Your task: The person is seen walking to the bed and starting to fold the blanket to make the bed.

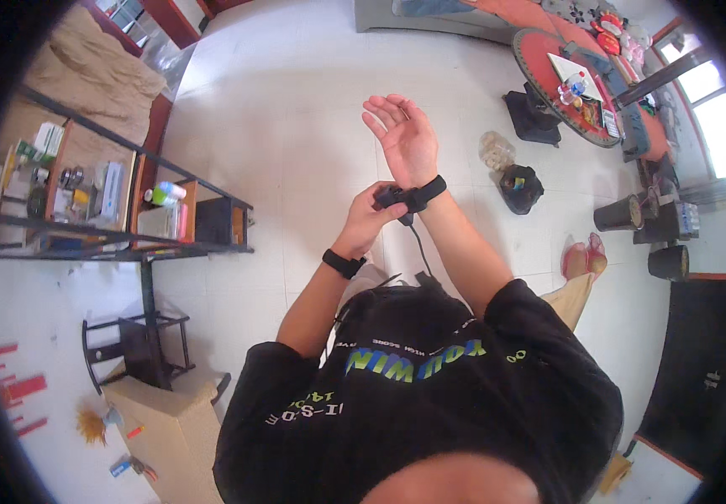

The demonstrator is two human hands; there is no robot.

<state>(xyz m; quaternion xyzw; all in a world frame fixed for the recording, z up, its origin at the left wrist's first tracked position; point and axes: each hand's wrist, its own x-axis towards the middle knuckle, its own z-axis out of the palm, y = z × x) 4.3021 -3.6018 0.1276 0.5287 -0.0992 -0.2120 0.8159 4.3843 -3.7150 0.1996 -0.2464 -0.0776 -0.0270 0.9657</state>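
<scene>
head view: the left hand has its thumb and fingers clamped on a small black device at the inner side of the right wrist, just beside a black strap; whether the two are joined is hidden by the fingers. the right hand is palm up, its fingers apart and nothing in them, pointing toward twelve o'clock. a second band sits around the left wrist, and a thin cord drops from the device toward six o'clock, to the front of the shirt. to do this well, i would judge, hold the right forearm steady, turn the device with small finger moves, and leave slack in the cord so that it neither tugs nor gets caught under the strap. taking the hands as the clock's centre, bare floor gives the widest room from eleven to twelve. the shelf rack bounds nine o'clock with hard rails; the round red table curves in at two; a black bag lies on the floor at three, so elbows are best kept tucked.
</scene>
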